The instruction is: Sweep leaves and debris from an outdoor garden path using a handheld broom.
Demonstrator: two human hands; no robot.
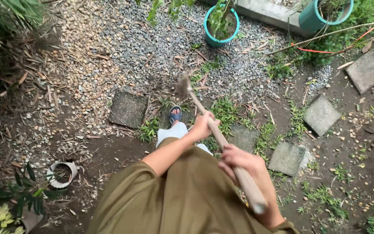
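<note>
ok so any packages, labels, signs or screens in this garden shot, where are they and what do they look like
None in view: no package, label, sign or screen.
Nearest to containers: a round teal pot with a plant at top centre on the gravel, a second teal pot at top right, and a small whitish pot on its side at lower left.
Both hands, left hand and right hand, grip a wooden tool handle.

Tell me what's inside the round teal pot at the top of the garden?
A leafy green plant grows inside the teal pot, which stands on grey gravel. The leaves cover most of the opening, so the soil and the bottom of the pot cannot be seen.
</note>
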